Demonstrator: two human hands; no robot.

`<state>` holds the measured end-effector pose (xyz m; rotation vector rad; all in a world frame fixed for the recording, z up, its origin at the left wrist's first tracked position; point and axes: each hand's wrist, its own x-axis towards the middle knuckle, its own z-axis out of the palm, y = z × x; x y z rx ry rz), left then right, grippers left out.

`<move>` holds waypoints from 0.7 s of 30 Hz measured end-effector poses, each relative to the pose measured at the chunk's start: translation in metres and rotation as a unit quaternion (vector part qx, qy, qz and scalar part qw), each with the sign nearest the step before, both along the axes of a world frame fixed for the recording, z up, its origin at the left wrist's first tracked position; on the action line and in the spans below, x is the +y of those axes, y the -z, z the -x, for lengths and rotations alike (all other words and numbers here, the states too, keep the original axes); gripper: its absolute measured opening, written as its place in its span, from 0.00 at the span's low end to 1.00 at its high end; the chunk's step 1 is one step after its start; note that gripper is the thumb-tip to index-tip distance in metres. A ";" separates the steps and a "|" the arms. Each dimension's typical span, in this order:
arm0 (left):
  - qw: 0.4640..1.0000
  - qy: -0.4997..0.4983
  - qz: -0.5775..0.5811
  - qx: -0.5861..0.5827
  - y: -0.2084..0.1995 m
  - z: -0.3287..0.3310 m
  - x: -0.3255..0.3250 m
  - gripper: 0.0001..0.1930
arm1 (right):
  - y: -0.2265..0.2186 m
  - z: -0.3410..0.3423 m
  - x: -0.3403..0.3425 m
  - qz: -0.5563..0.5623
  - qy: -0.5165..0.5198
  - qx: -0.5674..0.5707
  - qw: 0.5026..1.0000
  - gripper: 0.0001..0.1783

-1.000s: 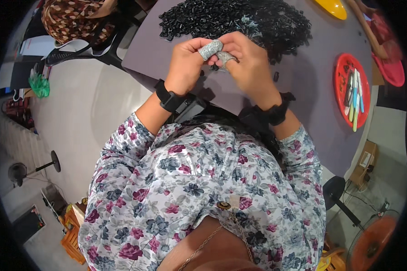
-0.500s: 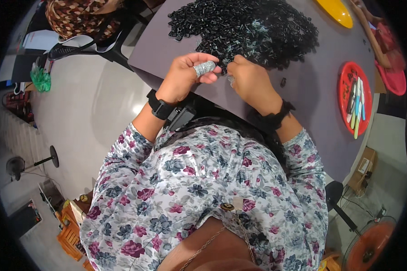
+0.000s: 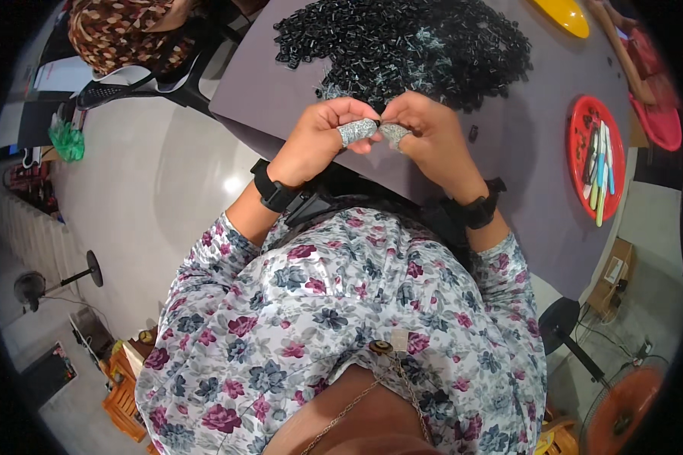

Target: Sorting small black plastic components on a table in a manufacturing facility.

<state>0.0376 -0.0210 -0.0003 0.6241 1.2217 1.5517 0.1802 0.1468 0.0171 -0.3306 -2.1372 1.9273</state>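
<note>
Over the table's near edge my two hands meet, thumbs wrapped in silvery-grey tape. My left hand (image 3: 328,136) pinches a small black piece (image 3: 377,123) between thumb and fingers. The fingertips of my right hand (image 3: 432,136) close on the same piece from the other side. My fingers cover most of it, so its exact shape cannot be made out. Just beyond my hands spreads a heap of small black plastic pieces (image 3: 402,57), with some clear bits (image 3: 431,47) among them. One loose black piece (image 3: 473,133) lies right of my right hand.
A red tray (image 3: 574,148) on the right holds slim-handled tools (image 3: 602,167) and dark bits. Farther off lie a yellow dish (image 3: 568,17) and a pink dish (image 3: 656,125), near another person's arm (image 3: 622,57). Someone in patterned cloth (image 3: 121,38) sits at the far left.
My right hand has turned, bringing its taped thumb into sight, and its fingertips now meet the left ones. Both hands sit slightly nearer to me relative to the heap.
</note>
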 end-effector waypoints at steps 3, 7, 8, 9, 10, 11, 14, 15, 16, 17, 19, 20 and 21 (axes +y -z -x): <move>1.000 -0.008 0.004 0.011 -0.003 0.000 0.001 0.11 | 0.001 -0.003 -0.001 0.034 0.029 0.032 0.998 0.16; 0.999 0.007 -0.009 0.040 -0.001 -0.002 -0.001 0.10 | -0.007 -0.005 0.002 0.013 -0.004 0.000 1.000 0.18; 0.999 0.009 -0.009 0.051 -0.002 -0.003 -0.001 0.10 | -0.006 -0.005 0.003 0.009 -0.004 -0.002 1.000 0.18; 0.998 0.011 -0.009 0.062 -0.003 -0.004 -0.001 0.10 | -0.005 -0.005 0.003 0.004 -0.005 -0.004 1.000 0.18; 0.997 0.011 -0.009 0.075 -0.003 -0.005 -0.001 0.10 | -0.006 -0.006 0.003 0.010 -0.009 -0.007 1.000 0.18; 0.996 0.011 -0.010 0.087 -0.003 -0.005 -0.001 0.11 | -0.007 -0.006 0.003 0.015 -0.012 -0.011 1.000 0.18; 0.995 0.002 -0.010 0.100 0.000 -0.007 -0.001 0.11 | -0.006 -0.008 0.004 0.001 -0.026 -0.028 0.999 0.18; 0.995 -0.002 -0.010 0.100 0.001 -0.007 -0.002 0.11 | -0.005 -0.008 0.005 -0.010 -0.032 -0.036 0.999 0.18; 0.995 -0.001 -0.005 0.100 0.001 -0.007 -0.002 0.12 | -0.006 -0.009 0.005 -0.002 -0.033 -0.040 0.999 0.18; 0.995 0.001 -0.001 0.101 0.000 -0.007 -0.002 0.12 | -0.008 -0.009 0.004 0.007 -0.035 -0.044 0.998 0.18; 0.994 0.003 0.004 0.105 -0.001 -0.007 -0.002 0.12 | -0.008 -0.009 0.004 0.014 -0.038 -0.037 0.998 0.18; 0.994 0.004 0.005 0.108 -0.001 -0.007 -0.002 0.12 | -0.006 -0.009 0.004 0.014 -0.041 -0.027 0.999 0.18; 0.994 0.005 0.006 0.111 0.000 -0.007 -0.002 0.12 | -0.004 -0.009 0.004 0.013 -0.043 -0.017 0.999 0.18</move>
